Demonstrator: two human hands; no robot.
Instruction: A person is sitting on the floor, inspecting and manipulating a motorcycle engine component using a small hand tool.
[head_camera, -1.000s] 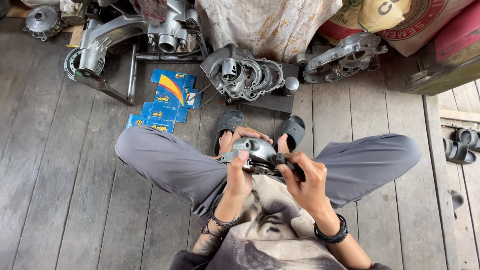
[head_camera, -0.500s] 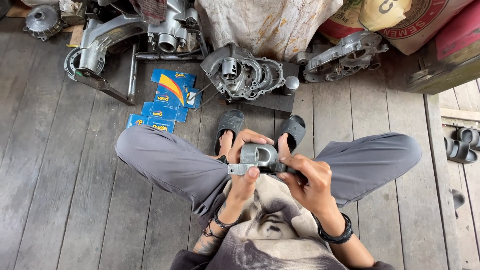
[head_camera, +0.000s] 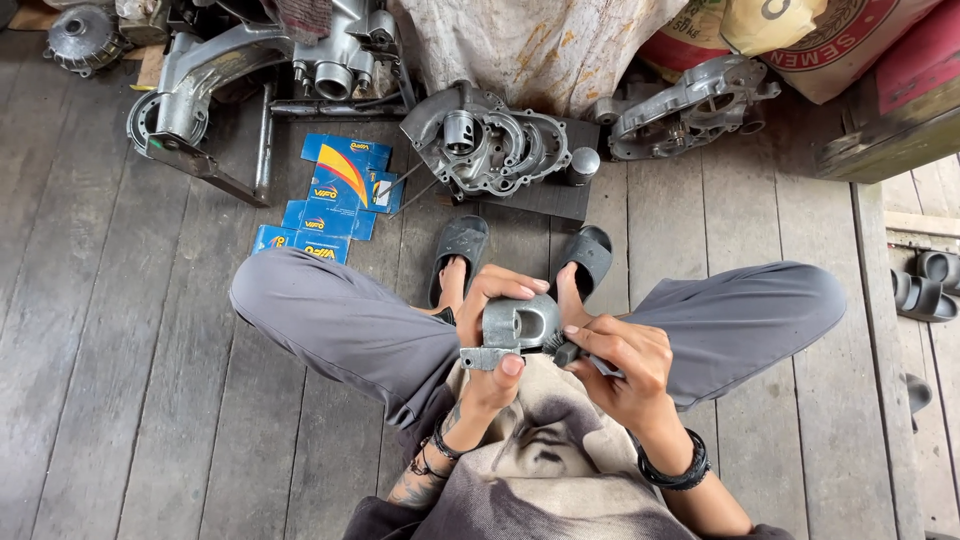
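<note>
We hold the small grey cast-metal engine part (head_camera: 520, 328) above our lap, at six o'clock from the open engine casing (head_camera: 487, 145). Left hand (head_camera: 492, 345) wraps it tight; right hand (head_camera: 620, 365) pinches a dark tool against it. It looks heavy, stiff, likely greasy; best held by the body.

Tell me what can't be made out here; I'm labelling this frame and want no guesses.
Head view:
- Metal part: its underside is hidden by the left hand.
- Dark tool in the right hand: mostly hidden by fingers; its kind is unclear.
- Sandals: cut off by the right edge.
- Engine casing: inner detail too small.
</note>
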